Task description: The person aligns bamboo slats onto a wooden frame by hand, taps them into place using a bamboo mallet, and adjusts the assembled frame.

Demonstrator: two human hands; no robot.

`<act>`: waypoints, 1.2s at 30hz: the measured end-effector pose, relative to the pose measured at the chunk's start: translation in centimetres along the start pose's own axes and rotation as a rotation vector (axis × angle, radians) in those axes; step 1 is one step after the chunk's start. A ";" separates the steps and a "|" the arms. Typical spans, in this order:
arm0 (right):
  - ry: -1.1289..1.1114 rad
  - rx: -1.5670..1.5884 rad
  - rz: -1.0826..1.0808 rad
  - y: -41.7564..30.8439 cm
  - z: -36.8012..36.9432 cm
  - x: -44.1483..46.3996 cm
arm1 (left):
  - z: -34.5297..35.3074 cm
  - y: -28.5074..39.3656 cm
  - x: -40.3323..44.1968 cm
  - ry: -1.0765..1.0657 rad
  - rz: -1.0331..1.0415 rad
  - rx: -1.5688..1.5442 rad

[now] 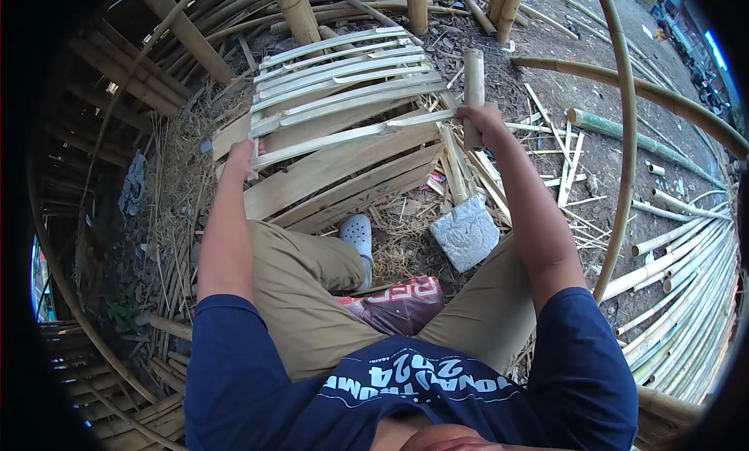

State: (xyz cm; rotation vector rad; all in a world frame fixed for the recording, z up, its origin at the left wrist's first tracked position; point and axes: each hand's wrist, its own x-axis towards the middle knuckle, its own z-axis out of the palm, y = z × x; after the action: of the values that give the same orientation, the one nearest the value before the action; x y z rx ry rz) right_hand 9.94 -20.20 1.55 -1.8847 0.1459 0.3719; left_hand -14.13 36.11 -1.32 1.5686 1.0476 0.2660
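In front of me a row of pale split-bamboo slats lies across a wooden crate with gaps between its boards. My left hand is closed round the left end of the nearest bamboo slat. My right hand is wrapped round a short, thick piece of bamboo that stands roughly upright, by the crate's right corner. The slat's right end reaches up to the fingers of my right hand; whether they pinch it too, I cannot tell.
A rough pale block sits between my knees, near a printed sack. Bamboo offcuts litter the ground on the right, beside a large stack of poles. A curved bamboo pole arcs past my right arm. Bamboo posts stand behind the crate.
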 end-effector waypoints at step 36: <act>0.077 0.313 -0.277 -2.0 0.9 -1.8 | 0.9 4.8 -5.9 0.199 0.550 -0.186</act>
State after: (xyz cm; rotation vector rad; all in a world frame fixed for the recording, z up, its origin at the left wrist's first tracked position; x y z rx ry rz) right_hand 8.64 -18.85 3.66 -1.5827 -0.0071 0.0810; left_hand -14.63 31.54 4.75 1.6568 0.6948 0.8850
